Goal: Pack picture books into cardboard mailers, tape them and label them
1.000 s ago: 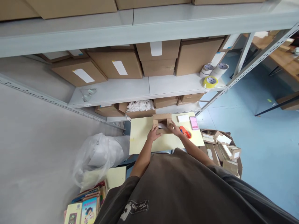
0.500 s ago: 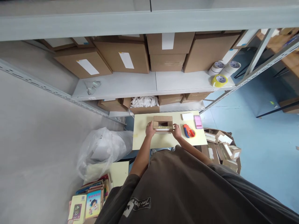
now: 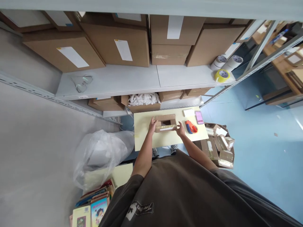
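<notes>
My left hand (image 3: 152,125) grips the left end of the box (image 3: 165,123) and my right hand (image 3: 181,129) grips the right end. With a hand on each end, I judge, the box stays square and cannot slide. It sits on the far middle of the surface (image 3: 146,140), its top open, with a pale strip along the near flap. The tape dispenser (image 3: 190,126) lies just beside my right hand, likely kept there for easy reach. A pink pad (image 3: 199,117) and a white slip (image 3: 188,112) lie beyond it. Small boxes (image 3: 217,145) are heaped on the floor to my right, and tape rolls (image 3: 222,75) stand on the shelf (image 3: 132,80) ahead.
</notes>
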Action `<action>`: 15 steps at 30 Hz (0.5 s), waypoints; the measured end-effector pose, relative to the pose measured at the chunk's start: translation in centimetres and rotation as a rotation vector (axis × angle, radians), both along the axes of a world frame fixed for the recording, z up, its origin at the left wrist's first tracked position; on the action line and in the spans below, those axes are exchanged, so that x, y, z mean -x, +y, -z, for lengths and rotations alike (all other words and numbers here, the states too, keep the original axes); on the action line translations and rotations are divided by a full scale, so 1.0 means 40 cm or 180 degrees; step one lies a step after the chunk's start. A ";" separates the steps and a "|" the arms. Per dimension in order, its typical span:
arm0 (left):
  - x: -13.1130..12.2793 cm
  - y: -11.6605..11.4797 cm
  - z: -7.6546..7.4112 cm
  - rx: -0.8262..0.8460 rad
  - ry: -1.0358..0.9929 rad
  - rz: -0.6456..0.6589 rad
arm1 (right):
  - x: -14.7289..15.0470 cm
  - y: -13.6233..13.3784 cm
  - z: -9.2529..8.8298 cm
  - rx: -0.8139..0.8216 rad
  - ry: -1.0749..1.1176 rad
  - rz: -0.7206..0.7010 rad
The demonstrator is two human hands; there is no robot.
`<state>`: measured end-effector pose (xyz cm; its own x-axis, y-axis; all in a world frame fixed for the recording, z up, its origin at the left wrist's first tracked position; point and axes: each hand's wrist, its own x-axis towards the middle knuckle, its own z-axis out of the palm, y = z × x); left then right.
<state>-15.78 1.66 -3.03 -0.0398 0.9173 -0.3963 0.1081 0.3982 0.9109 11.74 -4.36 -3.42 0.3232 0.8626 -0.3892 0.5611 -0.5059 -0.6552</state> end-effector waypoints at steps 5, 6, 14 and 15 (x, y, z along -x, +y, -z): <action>0.015 0.011 0.007 -0.0243 0.0515 0.0574 | 0.018 0.002 -0.001 -0.0064 0.0005 0.0197; 0.013 0.008 0.008 -0.0279 0.0641 0.0608 | 0.021 0.002 -0.001 -0.0104 -0.0008 0.0216; -0.055 -0.025 0.013 0.0427 0.1363 -0.0147 | 0.023 0.009 -0.046 -0.0386 0.0133 -0.0101; -0.064 -0.025 0.013 0.0479 0.1449 -0.0148 | 0.005 0.009 -0.060 -0.0496 0.0106 -0.0177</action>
<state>-13.22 0.66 -3.55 -0.2796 0.8443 -0.4572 0.4615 0.5358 0.7071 11.56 -3.98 -1.03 0.2625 0.9295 -0.2592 0.5620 -0.3656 -0.7419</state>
